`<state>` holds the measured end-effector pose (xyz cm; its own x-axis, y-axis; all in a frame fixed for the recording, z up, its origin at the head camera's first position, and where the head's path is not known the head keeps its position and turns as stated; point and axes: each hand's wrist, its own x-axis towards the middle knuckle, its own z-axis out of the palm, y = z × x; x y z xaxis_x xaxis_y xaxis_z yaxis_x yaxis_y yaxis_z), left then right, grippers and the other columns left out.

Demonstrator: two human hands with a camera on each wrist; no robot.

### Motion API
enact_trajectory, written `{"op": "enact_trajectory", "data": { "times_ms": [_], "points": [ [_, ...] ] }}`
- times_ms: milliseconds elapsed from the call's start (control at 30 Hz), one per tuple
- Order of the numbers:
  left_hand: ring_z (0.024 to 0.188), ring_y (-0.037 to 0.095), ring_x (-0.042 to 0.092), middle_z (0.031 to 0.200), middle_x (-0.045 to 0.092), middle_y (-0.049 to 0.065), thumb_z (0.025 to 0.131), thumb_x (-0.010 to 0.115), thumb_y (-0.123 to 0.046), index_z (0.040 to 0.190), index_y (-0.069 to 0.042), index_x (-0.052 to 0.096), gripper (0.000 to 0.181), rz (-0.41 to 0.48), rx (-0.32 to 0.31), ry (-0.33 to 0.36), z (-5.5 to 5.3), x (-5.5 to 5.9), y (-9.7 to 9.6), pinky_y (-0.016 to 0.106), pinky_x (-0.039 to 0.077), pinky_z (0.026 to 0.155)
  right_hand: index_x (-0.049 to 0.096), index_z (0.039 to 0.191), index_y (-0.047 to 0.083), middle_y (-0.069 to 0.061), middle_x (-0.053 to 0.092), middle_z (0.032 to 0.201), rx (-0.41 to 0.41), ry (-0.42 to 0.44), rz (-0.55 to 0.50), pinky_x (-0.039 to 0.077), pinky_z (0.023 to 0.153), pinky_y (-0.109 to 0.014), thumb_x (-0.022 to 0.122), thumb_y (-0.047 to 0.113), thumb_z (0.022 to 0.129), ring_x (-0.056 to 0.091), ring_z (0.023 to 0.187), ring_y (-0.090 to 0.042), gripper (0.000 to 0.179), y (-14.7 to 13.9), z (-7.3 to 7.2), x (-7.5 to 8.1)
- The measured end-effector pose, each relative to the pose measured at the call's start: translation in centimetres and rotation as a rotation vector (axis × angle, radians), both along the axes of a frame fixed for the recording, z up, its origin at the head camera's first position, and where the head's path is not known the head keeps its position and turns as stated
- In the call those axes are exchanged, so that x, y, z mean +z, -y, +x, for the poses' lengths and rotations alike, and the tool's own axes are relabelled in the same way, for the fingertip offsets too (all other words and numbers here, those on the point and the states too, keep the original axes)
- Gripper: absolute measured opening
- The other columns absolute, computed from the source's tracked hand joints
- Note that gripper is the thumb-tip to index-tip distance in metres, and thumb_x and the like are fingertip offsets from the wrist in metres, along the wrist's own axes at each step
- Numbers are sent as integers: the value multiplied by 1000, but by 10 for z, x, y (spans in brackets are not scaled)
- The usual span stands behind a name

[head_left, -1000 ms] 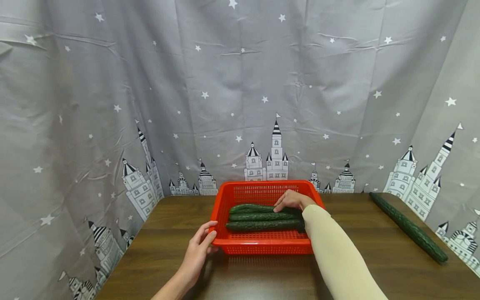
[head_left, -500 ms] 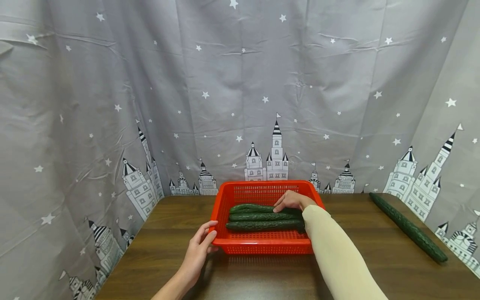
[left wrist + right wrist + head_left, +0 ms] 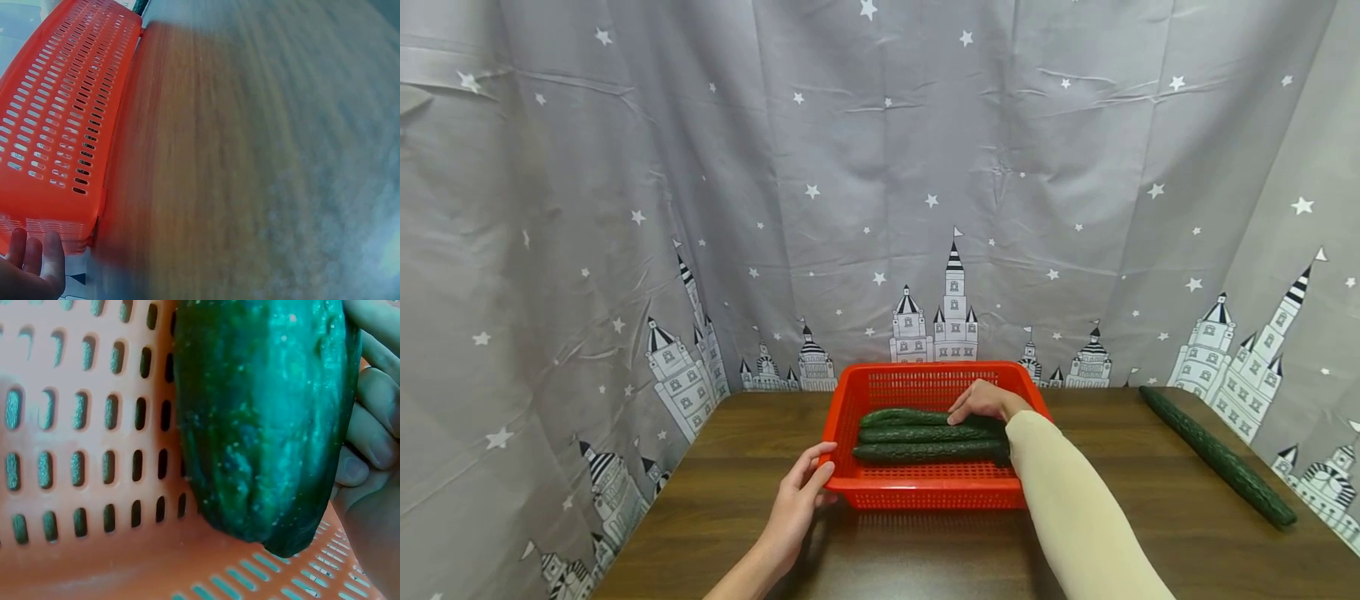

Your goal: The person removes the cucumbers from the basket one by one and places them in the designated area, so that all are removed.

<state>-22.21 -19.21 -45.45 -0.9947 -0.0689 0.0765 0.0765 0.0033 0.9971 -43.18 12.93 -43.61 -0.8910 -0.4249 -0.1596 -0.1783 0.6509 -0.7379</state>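
Note:
A red perforated plastic basket holds three long dark-green cucumbers lying side by side, the front cucumber nearest its near wall. At the basket's near left corner my left hand pinches the rim, thumb on top. In the left wrist view its fingertips lie against the basket's end. My right hand reaches inside from the right and grips the rear cucumber. Close up in the right wrist view, a cucumber's rounded end stands beside the curled fingers. The sleeve hides the cucumbers' right ends.
Another cucumber lies slanted along the right side of the brown wooden table. A grey curtain printed with stars and castles hangs behind and at both sides of the table.

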Motion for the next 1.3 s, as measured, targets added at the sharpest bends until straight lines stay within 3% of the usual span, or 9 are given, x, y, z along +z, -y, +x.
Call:
{"op": "enact_trajectory", "data": {
  "times_ms": [500, 867, 1300],
  "points": [
    [98, 17, 63, 130, 58, 17, 102, 59, -26, 140, -12, 52, 41, 3, -7, 1, 0, 0, 0, 40, 54, 85, 80, 100, 4, -10, 77, 107, 12, -58, -15, 54, 93, -37, 85, 17, 78, 65, 112, -22, 27, -1, -1, 10],
    [98, 16, 63, 129, 58, 16, 102, 59, -26, 140, -12, 52, 41, 0, -3, 7, 0, 0, 0, 39, 54, 85, 80, 103, 7, -7, 77, 105, 52, -88, 17, 56, 82, -31, 82, 21, 81, 68, 102, -16, 26, -3, 0, 15],
    [99, 16, 62, 129, 57, 16, 103, 59, -26, 141, -13, 52, 41, 2, -5, 4, 0, 0, 0, 40, 54, 85, 82, 99, 8, -4, 78, 102, 33, -116, -29, 53, 84, -27, 85, 22, 79, 66, 102, -13, 25, -3, -3, 18]
  ]
}}
